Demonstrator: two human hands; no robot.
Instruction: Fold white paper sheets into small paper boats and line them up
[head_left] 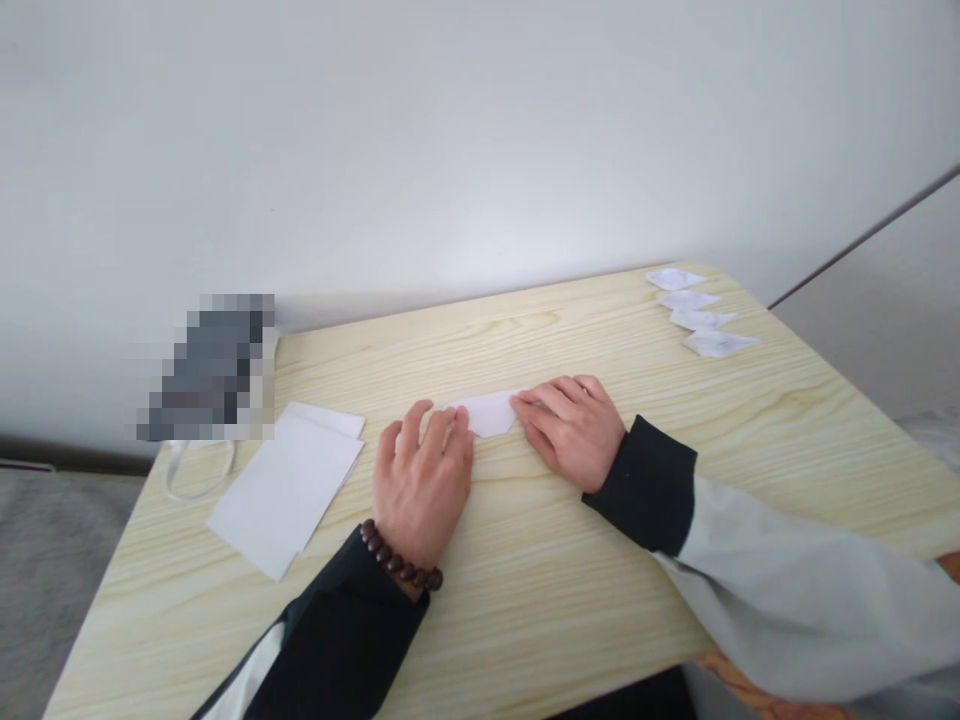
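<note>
A small strip of folded white paper (491, 413) lies on the table between my two hands, with slanted corners along its near edge. My left hand (424, 470), a dark beaded bracelet at its wrist, has its thumb and fingertips on the paper's left end. At the opposite end, the fingertips of my right hand (574, 425) are closed together on the paper. The fingers cover both ends of the strip.
White paper sheets (289, 490) lie stacked at the left. Behind them is a blurred-out dark object (210, 365) with a white strap (199, 490). Several folded white paper pieces (720, 343) form a row at the table's (525, 600) far right, near the wall (450, 150).
</note>
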